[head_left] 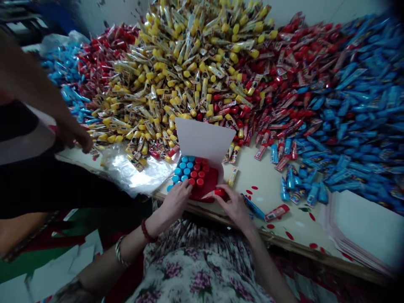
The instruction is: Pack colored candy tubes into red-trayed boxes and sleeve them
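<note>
Red-capped tube was in R hand, pinched btwn thumb & fingers over the near right part of the box; it lay roughly level, cap to the R, pale narrow end to the L. L hand was at the box's near L edge, fingers by the front caps; couldn't tell if they gripped one or just steadied the row. Blue caps filled the L side, red caps stood right beside 'em, w/ a bare red gap on the R. White lid stood up at the back.

Step in hand looked like seating the tube cap-up w/ the rest. Best technique, imo: light pinch nr the cap, body swung vert., narrow end lowered into the gap snug against the last red cap, then straight down till tops matched. L hand worked best as a fence, no hard push, since the box sat nr the counter edge. Slanted entry could've snagged a neighbor.
</note>
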